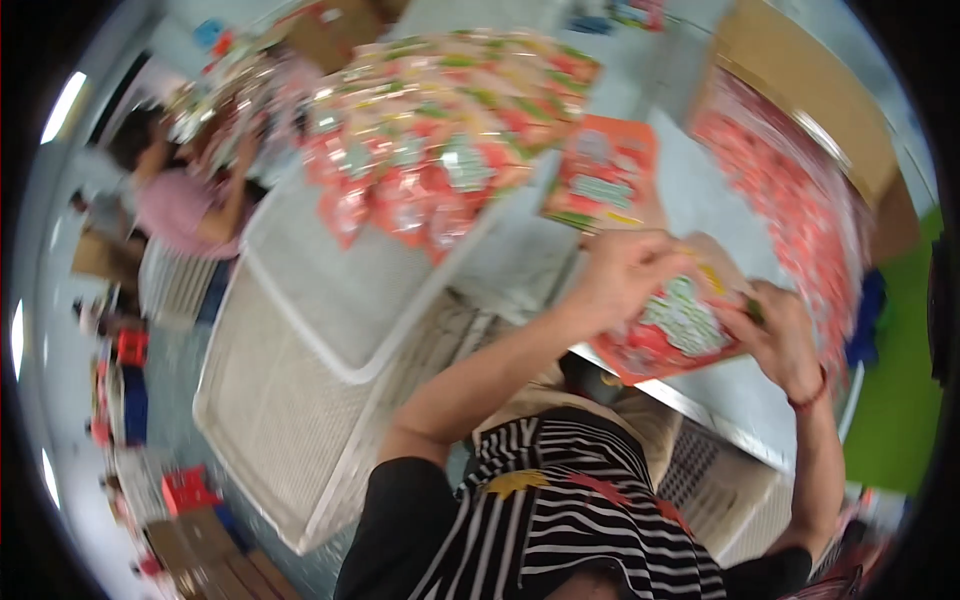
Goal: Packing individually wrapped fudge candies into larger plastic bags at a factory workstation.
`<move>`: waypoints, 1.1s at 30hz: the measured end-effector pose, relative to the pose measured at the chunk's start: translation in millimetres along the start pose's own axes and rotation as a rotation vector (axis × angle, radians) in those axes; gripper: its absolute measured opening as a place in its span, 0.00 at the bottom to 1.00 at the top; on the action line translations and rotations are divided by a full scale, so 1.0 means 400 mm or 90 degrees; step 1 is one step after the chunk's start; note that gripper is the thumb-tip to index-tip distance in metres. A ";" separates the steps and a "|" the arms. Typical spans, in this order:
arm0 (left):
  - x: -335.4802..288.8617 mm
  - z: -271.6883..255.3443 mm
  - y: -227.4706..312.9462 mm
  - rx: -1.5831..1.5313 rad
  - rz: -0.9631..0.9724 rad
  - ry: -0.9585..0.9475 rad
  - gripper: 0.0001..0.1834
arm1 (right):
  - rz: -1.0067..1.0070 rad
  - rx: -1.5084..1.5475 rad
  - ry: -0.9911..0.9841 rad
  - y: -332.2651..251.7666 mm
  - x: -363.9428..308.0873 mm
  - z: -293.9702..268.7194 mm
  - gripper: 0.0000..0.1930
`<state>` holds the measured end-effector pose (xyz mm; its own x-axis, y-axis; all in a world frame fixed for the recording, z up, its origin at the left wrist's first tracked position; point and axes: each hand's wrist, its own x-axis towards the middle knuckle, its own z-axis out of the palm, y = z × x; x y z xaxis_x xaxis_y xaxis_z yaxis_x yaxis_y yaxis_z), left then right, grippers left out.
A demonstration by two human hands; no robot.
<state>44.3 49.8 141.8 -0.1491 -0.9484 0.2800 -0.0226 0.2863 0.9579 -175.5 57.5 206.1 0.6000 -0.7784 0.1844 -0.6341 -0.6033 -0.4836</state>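
Both hands hold a red and green printed pouch [680, 325] in front of my body, near the table's front edge. My left hand [632, 272] is closed on its upper left part. My right hand [780, 335], with a red band at the wrist, pinches the upper right side. Just beyond my left hand, a similar flat pouch [600, 165] lies on the table [705, 180]. To the right stands an open carton [800, 85], lined with clear plastic and full of small red-wrapped pieces [775, 190].
Rows of shiny pouches [440, 130] overlap on a white plastic tray [330, 270] at my left. Below it is another mesh-bottomed tray [270, 400]. A person in pink [185, 205] works farther left. Blue material [868, 315] hangs beside the carton.
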 end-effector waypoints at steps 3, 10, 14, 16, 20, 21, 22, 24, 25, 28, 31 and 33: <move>0.019 -0.060 0.025 0.056 0.007 0.012 0.13 | -0.003 -0.021 -0.025 0.001 0.002 -0.001 0.11; 0.031 -0.206 0.092 0.087 -0.011 0.027 0.16 | 0.166 0.422 -0.025 -0.097 0.084 0.008 0.11; -0.028 -0.242 0.089 0.164 0.153 0.113 0.59 | 0.129 0.389 -0.050 -0.188 0.200 -0.044 0.15; -0.087 -0.235 0.111 0.295 0.174 0.178 0.64 | 0.120 0.406 -0.005 -0.268 0.270 -0.022 0.16; -0.121 -0.276 0.090 0.332 0.161 0.250 0.76 | 0.030 0.399 -0.057 -0.372 0.390 0.063 0.13; -0.125 -0.285 0.090 0.210 0.177 0.245 0.77 | 0.029 0.440 -0.029 -0.389 0.416 0.094 0.10; -0.136 -0.292 0.098 0.264 0.162 0.273 0.71 | 0.025 0.440 -0.031 -0.409 0.436 0.116 0.10; -0.132 -0.348 0.067 0.147 0.169 0.341 0.65 | -0.050 0.616 -0.091 -0.458 0.474 0.166 0.10; -0.132 -0.376 0.055 0.025 0.179 0.399 0.60 | -0.060 0.621 -0.098 -0.479 0.485 0.194 0.10; -0.123 -0.454 0.061 -0.104 0.223 0.420 0.47 | -0.189 0.635 -0.116 -0.513 0.500 0.231 0.09; -0.106 -0.636 0.014 0.316 0.232 0.595 0.32 | -0.159 0.518 -0.164 -0.486 0.473 0.220 0.12; -0.125 -0.807 -0.081 0.180 0.252 0.632 0.28 | -0.171 0.443 -0.179 -0.424 0.440 0.233 0.12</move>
<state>371.8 44.0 117.5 0.6609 -0.4349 0.6116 -0.3923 0.4946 0.7756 83.1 39.0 240.7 0.8487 -0.4929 0.1919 -0.0564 -0.4451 -0.8937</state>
